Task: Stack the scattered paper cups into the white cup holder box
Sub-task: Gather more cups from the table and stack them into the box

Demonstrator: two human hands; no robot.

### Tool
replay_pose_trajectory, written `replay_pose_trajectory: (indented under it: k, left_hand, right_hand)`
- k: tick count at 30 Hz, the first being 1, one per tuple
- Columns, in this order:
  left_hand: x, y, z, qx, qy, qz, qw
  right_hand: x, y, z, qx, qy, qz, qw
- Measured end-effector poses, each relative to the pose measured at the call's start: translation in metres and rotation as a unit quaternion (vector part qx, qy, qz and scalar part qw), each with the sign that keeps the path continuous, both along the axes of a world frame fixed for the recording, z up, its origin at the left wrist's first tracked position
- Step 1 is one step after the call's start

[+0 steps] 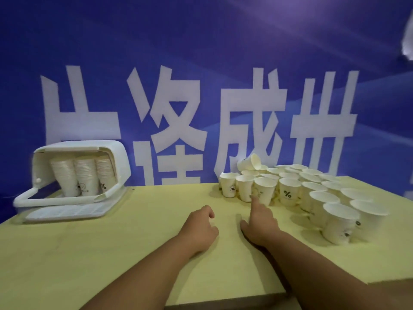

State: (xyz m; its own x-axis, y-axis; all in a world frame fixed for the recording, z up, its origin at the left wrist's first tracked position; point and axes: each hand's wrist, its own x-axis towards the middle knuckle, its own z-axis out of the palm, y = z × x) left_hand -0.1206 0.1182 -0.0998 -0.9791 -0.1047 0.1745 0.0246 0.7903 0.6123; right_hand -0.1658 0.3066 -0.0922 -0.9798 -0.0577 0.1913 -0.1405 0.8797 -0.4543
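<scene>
The table (134,242) has a pale yellow-green top, and its near edge runs across the bottom of the view, with a step in the edge at the right. Both bare forearms reach over it from below.

The left hand (199,229) rests on the top near the middle. Its fingers are curled in and it holds nothing. The right hand (259,222) lies just beside it, to the right. It is released, with the thumb spread out and the index finger stretched forward. The fingertip is at the foot of one front cup; I cannot tell if it touches.

Farther back on the right stand the cups (288,191), many of them, upright with mouths up and packed close together. Some carry a small dark mark. One cup (250,162) lies tilted on top of the others at the back.

At the far left of the table is the white box (116,166), well apart from the loose cups. It leans backward, and its front flap (67,211) lies open on the table. Inside are three stacks (86,177) of cups, side by side.

Behind the table is a blue wall (201,41) with large white characters.
</scene>
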Motion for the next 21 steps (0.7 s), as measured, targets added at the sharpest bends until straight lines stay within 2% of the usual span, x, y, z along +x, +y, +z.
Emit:
replay_pose_trajectory:
  k: [3, 6, 10, 13, 17, 21]
  left_hand:
    - [-0.019, 0.033, 0.004, -0.035, -0.009, -0.03, 0.999]
    - [-0.042, 0.062, 0.004, -0.033, -0.014, -0.045, 0.998]
    - [-0.076, 0.085, 0.002, -0.03, -0.001, -0.034, 0.999]
    - [-0.098, 0.088, 0.005, -0.073, 0.024, -0.003, 0.997]
    - [-0.12, 0.091, 0.001, -0.098, 0.047, 0.001, 0.994]
    - [-0.124, 0.087, -0.002, -0.038, 0.084, 0.017, 0.996]
  right_hand:
    - [-0.017, 0.027, -0.001, -0.074, 0.0, -0.023, 0.997]
    - [-0.032, 0.041, -0.001, -0.123, 0.026, -0.025, 0.992]
    - [-0.051, 0.047, -0.008, -0.13, 0.08, -0.047, 0.987]
    - [-0.063, 0.049, -0.012, -0.15, 0.08, -0.057, 0.984]
    - [-0.071, 0.048, -0.017, -0.12, 0.072, -0.047, 0.989]
    - [-0.068, 0.044, -0.015, -0.131, 0.081, -0.051, 0.987]
